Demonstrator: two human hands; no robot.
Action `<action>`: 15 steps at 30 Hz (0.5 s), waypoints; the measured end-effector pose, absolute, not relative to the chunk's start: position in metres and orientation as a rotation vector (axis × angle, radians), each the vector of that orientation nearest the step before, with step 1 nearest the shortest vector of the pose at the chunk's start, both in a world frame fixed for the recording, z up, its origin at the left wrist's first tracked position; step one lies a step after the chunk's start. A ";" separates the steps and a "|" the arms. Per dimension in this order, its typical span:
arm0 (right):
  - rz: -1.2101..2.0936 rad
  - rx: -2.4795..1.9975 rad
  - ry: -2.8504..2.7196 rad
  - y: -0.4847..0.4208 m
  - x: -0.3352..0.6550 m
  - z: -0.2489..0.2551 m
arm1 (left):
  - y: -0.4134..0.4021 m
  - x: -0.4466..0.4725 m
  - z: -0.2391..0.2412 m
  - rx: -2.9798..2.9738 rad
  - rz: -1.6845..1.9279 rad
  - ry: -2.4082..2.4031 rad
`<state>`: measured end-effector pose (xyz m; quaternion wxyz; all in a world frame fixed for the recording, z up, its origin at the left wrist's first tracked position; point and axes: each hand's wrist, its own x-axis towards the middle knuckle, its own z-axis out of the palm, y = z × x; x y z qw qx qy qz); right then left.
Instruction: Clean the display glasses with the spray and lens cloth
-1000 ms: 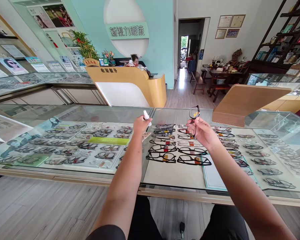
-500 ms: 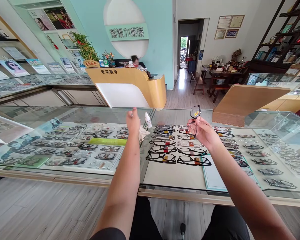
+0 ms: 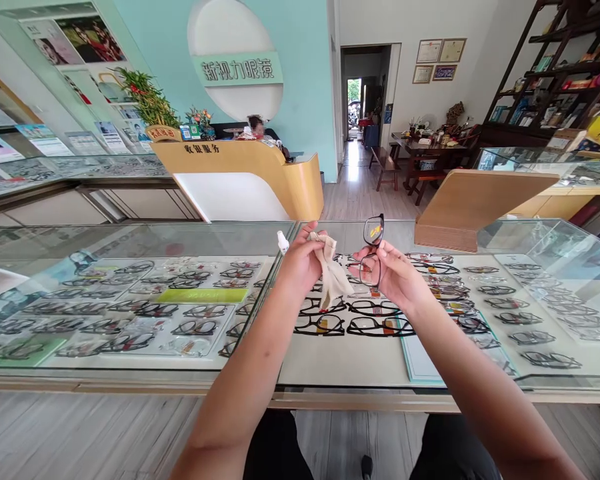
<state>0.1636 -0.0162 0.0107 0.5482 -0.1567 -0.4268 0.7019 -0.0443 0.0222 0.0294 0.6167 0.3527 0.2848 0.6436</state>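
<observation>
My left hand is closed on a beige cleaning cloth that hangs down from its fingers. My right hand grips a pair of black-framed glasses held upright, one lens above the other. Both hands are raised close together over the glass display counter. A small white spray bottle stands on the counter glass just left of my left hand, apart from it.
Rows of spectacle frames lie on trays under the glass. A wooden stand sits at the counter's far right. Beyond are a curved reception desk with a seated person, a doorway, a wooden table and shelves.
My left hand let go of the white bottle, which now stands on the glass, picked up the cloth and moved right toward the glasses. The view shifted slightly.
</observation>
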 end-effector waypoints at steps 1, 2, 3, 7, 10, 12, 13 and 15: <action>1.673 -0.364 -1.005 -0.017 0.162 0.010 | 0.020 -0.038 0.026 0.815 1.479 0.646; 1.681 -0.357 -0.993 -0.017 0.161 0.009 | 0.018 -0.033 0.023 0.821 1.477 0.631; 1.690 -0.351 -0.978 -0.017 0.159 0.008 | 0.015 -0.029 0.020 0.831 1.481 0.614; 1.698 -0.329 -0.914 -0.018 0.155 0.005 | 0.007 -0.018 0.015 0.884 1.490 0.583; 1.705 -0.332 -0.892 -0.019 0.152 0.004 | 0.004 -0.014 0.014 0.903 1.501 0.586; 1.709 -0.330 -0.871 -0.019 0.150 0.003 | 0.004 -0.012 0.014 0.898 1.526 0.578; 1.706 -0.326 -0.855 -0.019 0.150 0.003 | 0.004 -0.012 0.013 0.892 1.536 0.571; 1.700 -0.319 -0.818 -0.019 0.149 0.002 | 0.003 -0.011 0.014 0.882 1.544 0.554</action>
